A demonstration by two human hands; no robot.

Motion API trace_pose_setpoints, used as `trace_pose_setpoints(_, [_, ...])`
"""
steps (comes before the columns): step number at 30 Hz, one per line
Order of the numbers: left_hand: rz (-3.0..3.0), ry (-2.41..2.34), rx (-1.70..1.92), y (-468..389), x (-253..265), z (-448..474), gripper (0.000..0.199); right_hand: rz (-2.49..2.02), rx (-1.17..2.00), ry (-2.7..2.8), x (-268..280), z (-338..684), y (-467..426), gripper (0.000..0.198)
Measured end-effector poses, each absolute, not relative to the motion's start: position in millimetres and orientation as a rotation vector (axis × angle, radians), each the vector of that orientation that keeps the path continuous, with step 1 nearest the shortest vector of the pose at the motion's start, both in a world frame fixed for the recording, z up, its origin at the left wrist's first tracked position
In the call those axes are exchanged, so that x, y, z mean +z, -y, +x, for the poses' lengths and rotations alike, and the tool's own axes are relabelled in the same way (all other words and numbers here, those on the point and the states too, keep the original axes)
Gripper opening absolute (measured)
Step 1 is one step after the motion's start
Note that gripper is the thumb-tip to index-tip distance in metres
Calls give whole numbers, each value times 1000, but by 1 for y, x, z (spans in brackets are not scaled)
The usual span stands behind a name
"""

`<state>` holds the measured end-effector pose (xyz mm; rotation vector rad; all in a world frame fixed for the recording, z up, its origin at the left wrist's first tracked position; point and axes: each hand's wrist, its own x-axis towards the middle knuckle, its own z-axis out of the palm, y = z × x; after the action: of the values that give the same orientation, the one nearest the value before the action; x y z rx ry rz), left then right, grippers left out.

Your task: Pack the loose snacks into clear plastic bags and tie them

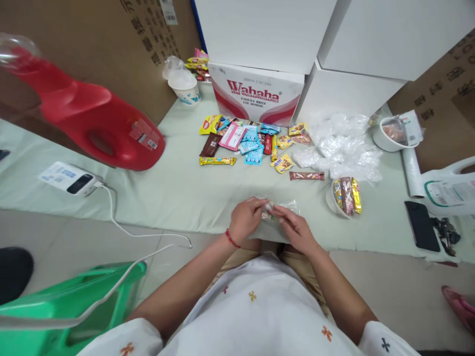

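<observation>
Close to the table's front edge, my left hand point(247, 216) and my right hand point(296, 228) meet over a clear plastic bag point(289, 205). The fingers of both hands are pinched together on it. Something small shows inside the bag near my fingertips, too covered to name. Beyond my hands lies a spread of wrapped snacks point(233, 136) in pink, blue, brown and yellow packets. A brown snack bar point(307, 176) lies nearest on the right. Further right, a white paper bowl point(333, 201) tilts on its side with several wrapped snacks point(347, 194) in it.
Crumpled clear bags point(347, 146) pile up at the right, near another bowl point(384, 133). A Wahaha carton point(256, 94) stands at the back. Left are a red detergent bottle point(100, 118) and a white device point(70, 178) with a cable. A phone point(422, 226) and keys point(446, 233) lie far right.
</observation>
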<state>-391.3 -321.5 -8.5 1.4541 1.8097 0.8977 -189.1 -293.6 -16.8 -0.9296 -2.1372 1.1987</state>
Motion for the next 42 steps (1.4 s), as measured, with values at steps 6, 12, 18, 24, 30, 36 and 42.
trace_pose_setpoints(6, [1826,-1996,807,331,-10,-376,35,-1461,562,1981,-31,-177,272,45])
trace_pose_setpoints(12, [1675,-2064,961,329,-20,-375,29,-1417,627,2224,-29,-172,268,7])
trace_pose_setpoints(18, [1841,-1973,963,332,-24,-369,29,-1439,1219,1873,-2,-198,270,24])
trace_pose_setpoints(24, [1668,-1911,1156,341,-31,-366,17,-1292,1016,1949,-8,-245,281,19])
trace_pose_setpoints(30, [742,-1350,1748,345,-33,-383,32,-1231,1119,1766,-27,-233,293,32])
trace_pose_setpoints(36, [903,-842,1669,357,-19,-355,42,-1406,1226,1618,-11,-215,309,50])
trace_pose_setpoints(42, [1096,-683,1430,365,-26,-330,53,-1322,1544,1352,-5,-196,318,39])
